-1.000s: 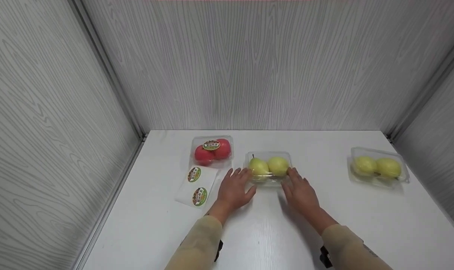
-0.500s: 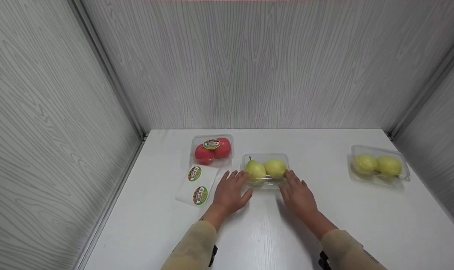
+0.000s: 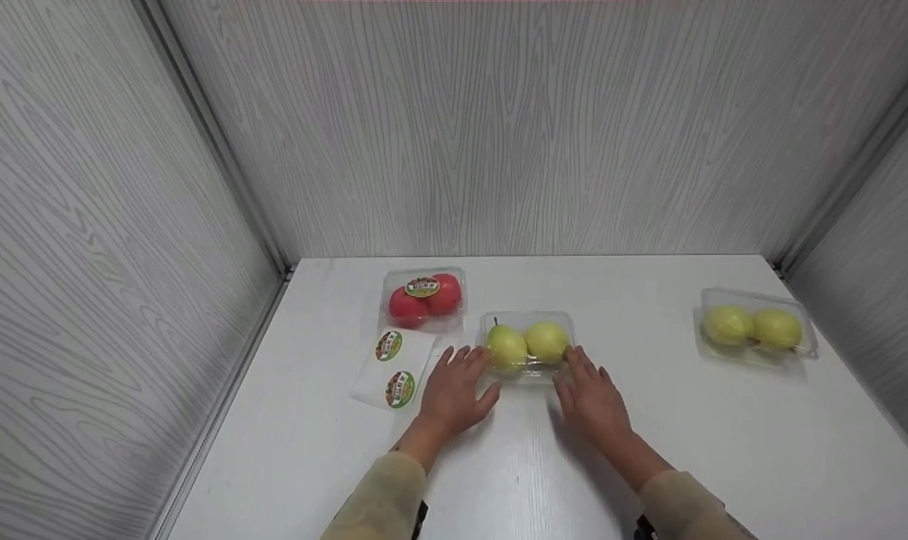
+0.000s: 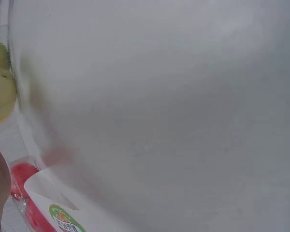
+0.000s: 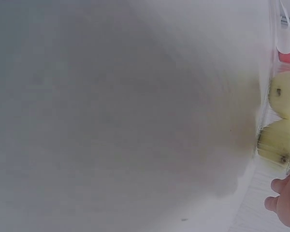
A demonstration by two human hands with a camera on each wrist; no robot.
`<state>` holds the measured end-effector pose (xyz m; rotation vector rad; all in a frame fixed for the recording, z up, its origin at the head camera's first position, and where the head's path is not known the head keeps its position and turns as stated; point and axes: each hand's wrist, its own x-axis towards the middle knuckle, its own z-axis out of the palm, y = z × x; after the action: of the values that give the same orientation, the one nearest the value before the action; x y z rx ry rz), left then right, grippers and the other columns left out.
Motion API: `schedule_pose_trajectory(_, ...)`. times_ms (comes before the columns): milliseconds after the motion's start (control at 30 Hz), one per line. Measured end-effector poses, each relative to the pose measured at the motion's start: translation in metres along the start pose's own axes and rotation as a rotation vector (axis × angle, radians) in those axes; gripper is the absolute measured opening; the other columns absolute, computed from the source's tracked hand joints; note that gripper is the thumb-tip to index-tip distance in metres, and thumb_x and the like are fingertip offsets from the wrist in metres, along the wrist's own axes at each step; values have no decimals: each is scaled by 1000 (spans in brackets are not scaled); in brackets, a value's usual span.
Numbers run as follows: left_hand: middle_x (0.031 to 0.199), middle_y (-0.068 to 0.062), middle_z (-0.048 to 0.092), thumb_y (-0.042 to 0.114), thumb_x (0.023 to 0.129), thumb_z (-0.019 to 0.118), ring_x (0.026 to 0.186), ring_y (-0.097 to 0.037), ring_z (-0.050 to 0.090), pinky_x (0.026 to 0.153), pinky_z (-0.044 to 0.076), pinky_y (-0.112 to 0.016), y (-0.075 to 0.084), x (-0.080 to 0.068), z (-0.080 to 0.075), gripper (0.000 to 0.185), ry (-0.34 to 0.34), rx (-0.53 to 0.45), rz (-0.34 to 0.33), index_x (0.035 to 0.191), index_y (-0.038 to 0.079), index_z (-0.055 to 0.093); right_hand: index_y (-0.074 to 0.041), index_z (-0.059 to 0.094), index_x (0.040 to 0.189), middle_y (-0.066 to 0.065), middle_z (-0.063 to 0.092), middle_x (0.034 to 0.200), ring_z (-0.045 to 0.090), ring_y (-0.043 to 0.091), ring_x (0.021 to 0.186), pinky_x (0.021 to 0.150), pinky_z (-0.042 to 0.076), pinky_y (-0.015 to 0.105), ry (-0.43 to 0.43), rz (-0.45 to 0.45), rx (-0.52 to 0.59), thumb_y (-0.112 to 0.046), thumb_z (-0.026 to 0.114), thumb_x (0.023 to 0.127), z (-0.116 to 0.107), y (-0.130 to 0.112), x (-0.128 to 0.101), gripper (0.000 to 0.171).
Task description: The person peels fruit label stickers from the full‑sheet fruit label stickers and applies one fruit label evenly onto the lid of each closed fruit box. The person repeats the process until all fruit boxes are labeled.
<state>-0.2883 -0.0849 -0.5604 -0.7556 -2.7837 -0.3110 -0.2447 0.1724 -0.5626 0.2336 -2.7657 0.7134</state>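
A clear plastic box with two green-yellow pears sits mid-table. My left hand lies flat at its left end, fingers straight and touching the box. My right hand lies flat at its right end, fingertips against the box. In the right wrist view the pears show at the right edge with my fingertips below them. The left wrist view catches a pear at its left edge, with a sticker sheet below it.
A clear box of red apples with a round label stands behind left. A white sheet with two round stickers lies beside my left hand. Another clear box of pears sits at the right. Grey panel walls enclose the white table.
Both hands have drawn the pear box a little toward me and slightly left across the table. The other boxes and the sticker sheet stay where they were.
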Motion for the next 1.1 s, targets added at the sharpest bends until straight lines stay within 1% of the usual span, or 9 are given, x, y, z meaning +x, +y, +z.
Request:
schedule_pose_trajectory(167,155,-3,58,49,105,57,146,-25,51,126,28,-47,-1,-8,1,58,-1,-4,5,153,15,55,5,45,156,28,45,160,45,43,147,120,32,62,-7,-1,-6,-26,59,109,1,-3,-5,59)
schedule_pose_trajectory(333,155,-3,58,48,104,57,146,-25,51,125,29,-47,-1,-14,2,58,16,-15,11,152,15,56,5,44,157,28,44,160,44,43,147,120,32,62,-11,8,-4,-27,59,109,1,-5,-10,60)
schedule_pose_trajectory(467,154,-4,59,48,104,56,145,-25,51,125,29,-47,-1,-17,2,59,27,-14,18,152,15,56,5,43,157,27,44,161,44,42,148,120,32,62,-10,9,-17,-28,59,109,3,-5,-12,61)
schedule_pose_trajectory(700,151,-6,62,46,103,58,142,-26,55,124,30,-48,-2,-21,1,56,73,-33,43,148,13,59,4,42,158,26,43,162,43,40,149,119,34,63,-11,-7,-47,-29,61,108,3,-6,-16,63)
schedule_pose_trajectory(867,149,-6,64,45,102,60,139,-27,58,123,33,-49,-2,-24,0,55,102,-31,59,146,12,60,5,43,158,26,44,161,44,40,148,118,35,63,-11,-21,-74,-29,59,109,2,-8,-18,62)
schedule_pose_trajectory(1000,148,-6,64,45,102,60,139,-27,58,123,34,-49,-1,-26,0,55,108,-17,65,146,12,61,6,44,156,26,45,160,45,42,147,116,36,64,-7,-30,-71,-27,59,108,2,-9,-20,60)
schedule_pose_trajectory(1100,149,-6,63,46,102,59,140,-26,57,123,33,-49,-1,-27,0,55,99,-13,62,147,12,61,7,45,155,26,47,159,46,42,147,116,36,65,3,-38,-60,-27,60,108,3,-8,-21,60)
